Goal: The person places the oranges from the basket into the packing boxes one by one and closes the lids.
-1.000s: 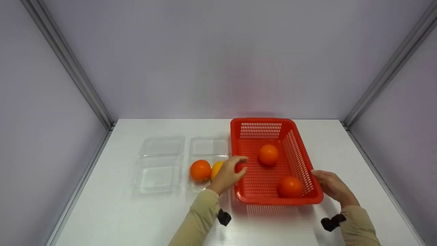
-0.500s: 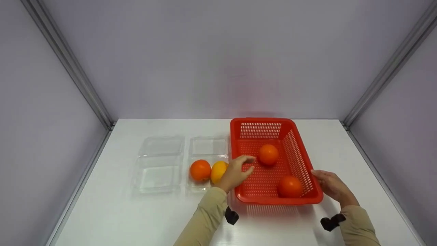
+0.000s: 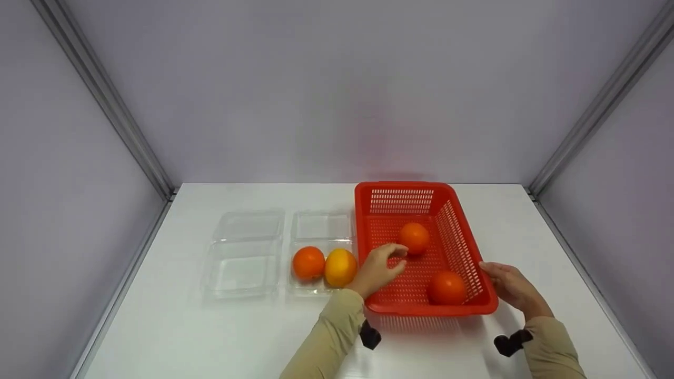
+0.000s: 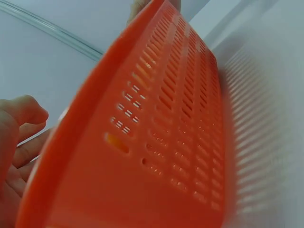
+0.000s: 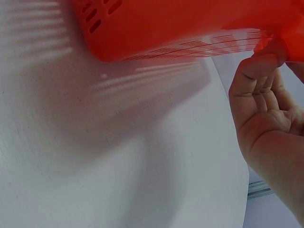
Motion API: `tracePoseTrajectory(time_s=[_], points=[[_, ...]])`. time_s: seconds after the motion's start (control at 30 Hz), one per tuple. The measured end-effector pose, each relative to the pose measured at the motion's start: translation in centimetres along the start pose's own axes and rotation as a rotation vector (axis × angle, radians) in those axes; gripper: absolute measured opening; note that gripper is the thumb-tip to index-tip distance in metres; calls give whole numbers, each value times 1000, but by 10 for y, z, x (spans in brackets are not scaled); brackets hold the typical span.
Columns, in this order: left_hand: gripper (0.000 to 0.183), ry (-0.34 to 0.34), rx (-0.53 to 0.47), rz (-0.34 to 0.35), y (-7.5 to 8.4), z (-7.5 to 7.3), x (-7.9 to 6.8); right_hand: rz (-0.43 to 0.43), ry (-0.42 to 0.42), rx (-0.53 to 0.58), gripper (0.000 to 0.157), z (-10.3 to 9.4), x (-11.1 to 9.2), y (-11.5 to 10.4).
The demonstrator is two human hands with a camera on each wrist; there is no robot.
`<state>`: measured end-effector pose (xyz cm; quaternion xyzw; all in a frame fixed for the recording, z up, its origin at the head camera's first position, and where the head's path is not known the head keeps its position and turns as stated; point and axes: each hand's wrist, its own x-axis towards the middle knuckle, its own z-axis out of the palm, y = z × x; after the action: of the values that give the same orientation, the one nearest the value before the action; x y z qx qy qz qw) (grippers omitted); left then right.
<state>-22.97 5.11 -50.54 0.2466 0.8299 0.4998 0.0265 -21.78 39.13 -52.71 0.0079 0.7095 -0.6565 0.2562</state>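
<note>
A red plastic basket with slotted sides holds an orange near its middle and a redder round fruit at its near right corner. My left hand hovers over the basket's left side, fingers loosely bent with a gap to the thumb, nothing between them. The orange lies just beyond its fingertips. At the basket's right rim, my right hand pinches the edge between thumb and fingers, as the right wrist view also shows. Left of the basket, a clear clamshell box holds an orange and a yellow fruit.
Another clear clamshell box lies with its lid folded back at the left, with nothing seen inside. Everything stands on a white table, with pale walls at the back and both sides.
My left hand has moved right, from above the clamshell box and basket's left rim to further over the basket, uncovering the yellow fruit. The right hand stays at the rim.
</note>
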Motion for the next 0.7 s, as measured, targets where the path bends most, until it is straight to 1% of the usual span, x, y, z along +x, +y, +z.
tracePoseTrajectory(time_s=[0.1,0.27,0.5,0.7], points=[[26,-4,-2,6,1,4,1,4,3,-2,29,-1,0,1],[26,-28,-7,12,7,13,3,7,3,-7,29,-1,0,1],[29,-64,0,-45,12,22,5,20,9,-19,30,-1,1,0],[29,-70,-23,-52,11,30,6,29,22,-26,31,0,1,0]])
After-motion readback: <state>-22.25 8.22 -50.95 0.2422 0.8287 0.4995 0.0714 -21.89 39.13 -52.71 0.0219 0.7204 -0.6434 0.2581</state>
